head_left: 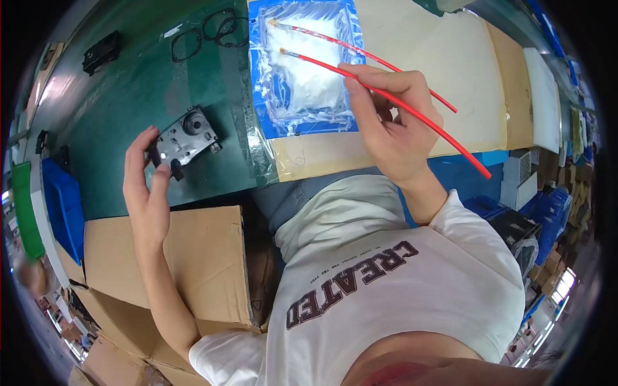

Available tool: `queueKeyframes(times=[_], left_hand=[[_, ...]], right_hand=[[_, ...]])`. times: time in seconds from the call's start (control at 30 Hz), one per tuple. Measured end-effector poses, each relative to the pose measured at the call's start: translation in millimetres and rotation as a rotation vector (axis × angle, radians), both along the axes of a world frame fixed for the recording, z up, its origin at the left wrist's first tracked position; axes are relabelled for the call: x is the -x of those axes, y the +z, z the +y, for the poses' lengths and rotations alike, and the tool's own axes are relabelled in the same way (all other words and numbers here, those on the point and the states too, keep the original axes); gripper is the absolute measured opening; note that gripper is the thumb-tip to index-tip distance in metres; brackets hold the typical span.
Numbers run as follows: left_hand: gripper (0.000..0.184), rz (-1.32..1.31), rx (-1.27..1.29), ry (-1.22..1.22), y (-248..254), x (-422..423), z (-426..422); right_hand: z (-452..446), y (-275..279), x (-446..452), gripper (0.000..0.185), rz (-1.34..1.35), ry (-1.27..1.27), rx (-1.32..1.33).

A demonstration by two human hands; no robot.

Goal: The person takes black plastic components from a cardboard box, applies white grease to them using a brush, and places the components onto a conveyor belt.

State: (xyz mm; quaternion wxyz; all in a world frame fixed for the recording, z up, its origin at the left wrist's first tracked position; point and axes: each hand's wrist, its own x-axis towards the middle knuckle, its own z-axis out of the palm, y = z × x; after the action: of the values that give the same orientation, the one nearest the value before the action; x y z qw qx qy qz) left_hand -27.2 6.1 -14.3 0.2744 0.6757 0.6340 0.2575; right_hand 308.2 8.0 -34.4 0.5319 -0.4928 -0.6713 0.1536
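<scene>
My right hand [400,122] is closed round the red handle of a thin paintbrush [444,134]. Its bristle tip is over a blue tray [261,96] smeared with a white paste [315,64]. A second red-handled paintbrush [360,51] lies across the tray, its handle passing behind my right hand. My left hand [147,177] grips the near left edge of a small metal mechanism [190,143] with a dark round part at its upper right corner. The mechanism is tilted at the green tabletop; whether it touches the surface, I cannot tell.
Thin black rings [187,45] and a black part [102,51] lie on the green tabletop [141,83]. Cardboard [444,38] is under the tray. An open carton [174,257] stands below the table edge, with a blue bin [61,206] at the left.
</scene>
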Motion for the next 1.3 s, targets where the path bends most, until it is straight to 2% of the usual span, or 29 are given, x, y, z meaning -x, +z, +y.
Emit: queueKeyframes(times=[0.1,0.2,0.3,0.6,0.87,1.07,1.3], left_hand=[[0.053,0.316,-0.220,-0.144,1.5,-9.9,-2.8],[0.062,0.330,-0.183,-0.110,1.6,-15.5,-4.6],[0.069,0.396,-0.200,-0.187,0.5,-14.2,-4.4],[0.073,0.407,-0.099,-0.199,3.8,-19.6,-6.5],[0.074,0.406,-0.108,-0.212,1.9,-19.6,-5.8],[0.073,0.402,-0.101,-0.214,5.6,-19.0,-6.2],[0.074,0.369,-0.108,-0.218,1.0,-17.0,-4.4]], right_hand=[[3.1,0.1,5.7,0.011,0.000,-0.017,0.039],[7.0,3.5,8.7,0.011,-0.011,-0.024,0.036],[8.0,2.0,11.4,0.012,-0.020,-0.016,0.021],[13.2,-7.1,11.4,0.016,0.072,-0.041,-0.002],[11.2,-7.0,8.1,0.015,0.152,0.022,0.008],[3.6,-5.7,5.9,0.011,0.325,-0.015,0.052],[-6.9,-3.3,-4.0,0.016,0.412,-0.061,0.007]])
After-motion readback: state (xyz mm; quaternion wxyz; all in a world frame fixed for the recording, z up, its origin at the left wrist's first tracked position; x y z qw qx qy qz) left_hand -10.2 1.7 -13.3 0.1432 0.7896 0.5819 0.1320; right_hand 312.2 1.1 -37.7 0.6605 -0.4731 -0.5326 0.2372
